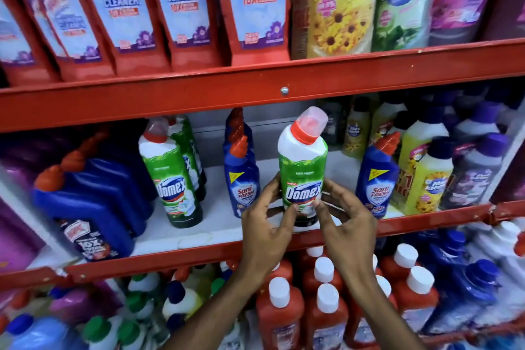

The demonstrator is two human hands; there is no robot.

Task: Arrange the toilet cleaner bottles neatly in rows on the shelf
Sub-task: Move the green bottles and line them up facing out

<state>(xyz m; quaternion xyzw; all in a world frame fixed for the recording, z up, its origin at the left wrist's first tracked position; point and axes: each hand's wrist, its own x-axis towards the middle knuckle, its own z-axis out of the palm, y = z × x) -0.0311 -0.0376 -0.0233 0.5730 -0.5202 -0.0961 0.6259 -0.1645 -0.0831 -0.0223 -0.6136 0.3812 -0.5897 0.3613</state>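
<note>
Both hands, left hand (265,214) and right hand (345,217), grip the upright Domex bottle (302,167) between curled fingertips.

Red metal shelving (255,88) — white boards

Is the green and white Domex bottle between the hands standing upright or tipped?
Upright: the green and white Domex bottle has its base on the shelf and its red cap on top.

Shop, red shelves (255,99), stocked cleaner bottles (176,176)
</note>
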